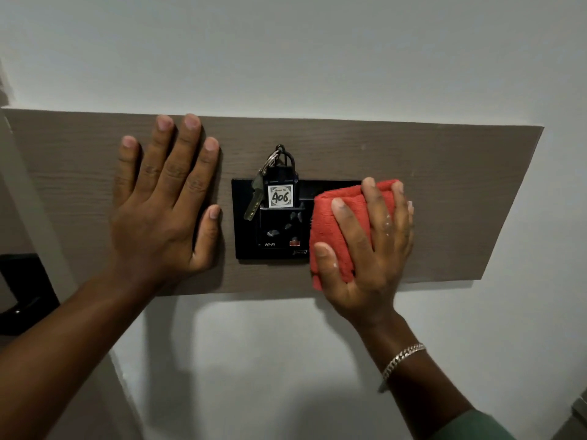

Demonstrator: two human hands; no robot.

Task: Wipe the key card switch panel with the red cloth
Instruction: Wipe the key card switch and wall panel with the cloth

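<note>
A black key card switch panel (273, 236) is mounted on a brown wood-grain board (444, 192) on the wall. A black key fob labelled 406 (281, 193) with a ring and keys sits in its slot. My right hand (371, 249) presses a folded red cloth (336, 227) flat against the panel's right part, which the cloth hides. My left hand (165, 201) lies flat on the board just left of the panel, fingers spread, holding nothing.
The board ends at a slanted right edge (514, 201), with pale wall (286, 52) above and below. A dark object (22, 290) sits at the far left, beside a doorframe-like edge.
</note>
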